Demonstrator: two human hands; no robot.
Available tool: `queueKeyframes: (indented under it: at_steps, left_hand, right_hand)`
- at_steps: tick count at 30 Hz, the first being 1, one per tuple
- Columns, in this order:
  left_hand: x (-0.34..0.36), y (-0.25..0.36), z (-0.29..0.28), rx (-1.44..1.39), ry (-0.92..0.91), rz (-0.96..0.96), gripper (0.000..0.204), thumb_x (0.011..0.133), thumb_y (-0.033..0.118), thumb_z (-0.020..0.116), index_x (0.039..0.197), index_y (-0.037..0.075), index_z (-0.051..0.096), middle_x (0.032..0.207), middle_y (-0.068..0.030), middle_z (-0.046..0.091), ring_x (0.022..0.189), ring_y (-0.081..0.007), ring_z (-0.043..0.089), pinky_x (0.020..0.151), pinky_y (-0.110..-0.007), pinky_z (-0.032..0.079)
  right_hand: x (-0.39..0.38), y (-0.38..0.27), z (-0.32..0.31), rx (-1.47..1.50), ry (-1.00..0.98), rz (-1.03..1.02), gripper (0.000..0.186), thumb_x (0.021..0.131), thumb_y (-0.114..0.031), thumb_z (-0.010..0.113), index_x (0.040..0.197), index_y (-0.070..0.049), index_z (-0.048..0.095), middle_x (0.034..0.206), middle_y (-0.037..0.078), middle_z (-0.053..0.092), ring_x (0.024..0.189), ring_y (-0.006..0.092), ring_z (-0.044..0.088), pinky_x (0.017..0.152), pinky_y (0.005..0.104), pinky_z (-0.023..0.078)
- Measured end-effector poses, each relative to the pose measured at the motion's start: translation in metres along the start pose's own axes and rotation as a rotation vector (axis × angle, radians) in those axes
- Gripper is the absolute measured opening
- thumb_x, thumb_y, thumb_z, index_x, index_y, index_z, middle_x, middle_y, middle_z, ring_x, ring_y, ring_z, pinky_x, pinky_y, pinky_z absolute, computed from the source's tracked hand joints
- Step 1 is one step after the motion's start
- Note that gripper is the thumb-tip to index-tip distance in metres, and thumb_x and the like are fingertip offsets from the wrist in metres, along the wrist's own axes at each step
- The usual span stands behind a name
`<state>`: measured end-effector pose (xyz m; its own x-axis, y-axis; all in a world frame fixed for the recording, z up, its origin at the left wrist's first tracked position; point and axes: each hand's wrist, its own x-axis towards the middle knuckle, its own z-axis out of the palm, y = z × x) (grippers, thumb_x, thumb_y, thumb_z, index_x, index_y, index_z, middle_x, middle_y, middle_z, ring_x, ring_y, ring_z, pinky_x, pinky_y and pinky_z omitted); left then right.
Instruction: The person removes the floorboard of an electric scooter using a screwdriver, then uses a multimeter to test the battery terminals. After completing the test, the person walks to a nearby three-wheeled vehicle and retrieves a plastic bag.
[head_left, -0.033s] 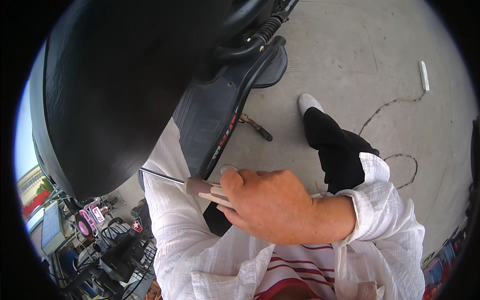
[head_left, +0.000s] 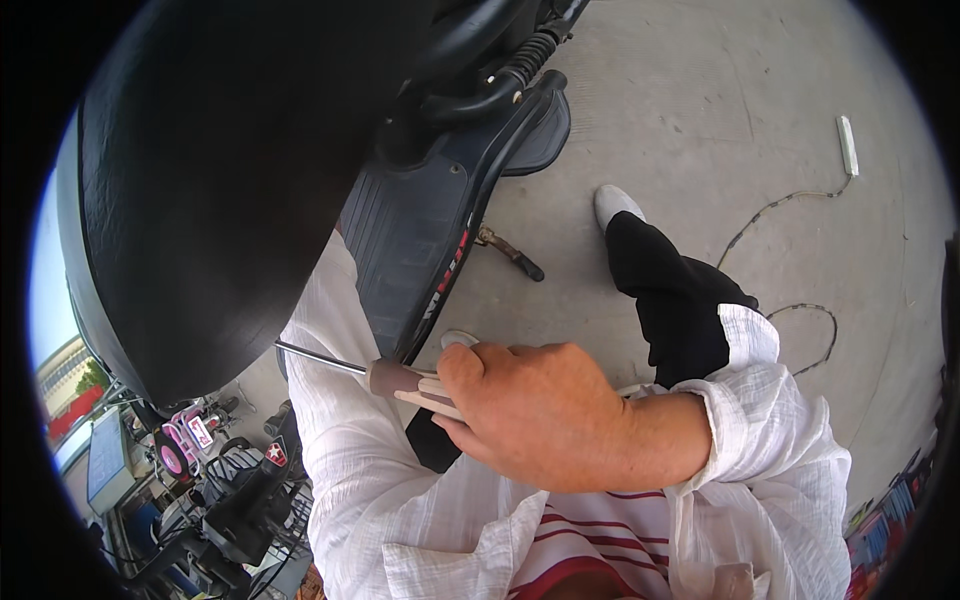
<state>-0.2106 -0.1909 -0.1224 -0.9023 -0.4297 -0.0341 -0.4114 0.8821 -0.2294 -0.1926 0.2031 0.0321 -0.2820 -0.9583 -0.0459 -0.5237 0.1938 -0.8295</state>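
My right hand (head_left: 545, 410) is closed round the brown and beige handle of a screwdriver (head_left: 400, 385). Its metal shaft points left, and the far end meets the lower edge of a large black leather-like part, seat-like in shape (head_left: 230, 200); the tip itself is hidden there. The white sleeve of my left arm (head_left: 335, 340) reaches up behind that black part, which covers my left hand completely. Beyond it lies the dark ribbed footboard (head_left: 405, 240) of a scooter.
A kickstand (head_left: 512, 253) sticks out beside the footboard, and a coil spring (head_left: 530, 60) sits above it. A white power strip (head_left: 848, 147) with a cord (head_left: 775, 205) lies on the concrete floor at right. Parked bikes (head_left: 235, 520) crowd the lower left.
The black part and the footboard have shifted very slightly left in the picture. The screwdriver has moved a touch left too, with my right hand's grip unchanged.
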Motion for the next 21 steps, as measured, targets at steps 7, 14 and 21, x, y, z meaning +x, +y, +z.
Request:
queueKeyframes:
  at_steps: [7,14,21]
  left_hand:
    - [0.007,-0.015,0.027,0.038,0.231,0.053,0.043,0.086,0.024,0.064,0.126,0.008,0.058,0.129,-0.0198,0.056,0.123,-0.0362,0.050,0.105,-0.045,0.038]
    - [0.018,0.003,0.011,-0.090,-0.072,-0.097,0.039,0.087,0.024,0.063,0.121,0.007,0.061,0.123,-0.0198,0.060,0.117,-0.0351,0.056,0.102,-0.043,0.042]
    - [0.026,-0.019,0.032,-0.151,-0.131,-0.137,0.037,0.088,0.027,0.063,0.118,0.006,0.063,0.123,-0.0188,0.062,0.115,-0.0344,0.058,0.100,-0.042,0.042]
  right_hand:
    - [-0.007,-0.001,-0.001,0.009,0.046,-0.043,0.021,0.081,-0.017,0.064,0.085,0.000,0.052,0.064,0.011,0.060,0.052,0.0209,0.064,0.041,0.0324,0.048]
    - [-0.009,0.004,-0.004,-0.003,0.078,-0.041,0.022,0.082,-0.018,0.065,0.083,0.001,0.053,0.063,0.011,0.060,0.049,0.0194,0.064,0.041,0.0308,0.048]
    - [-0.009,0.005,-0.008,0.027,0.049,-0.046,0.023,0.082,-0.019,0.066,0.084,0.001,0.054,0.062,0.011,0.060,0.049,0.0188,0.064,0.040,0.0308,0.047]
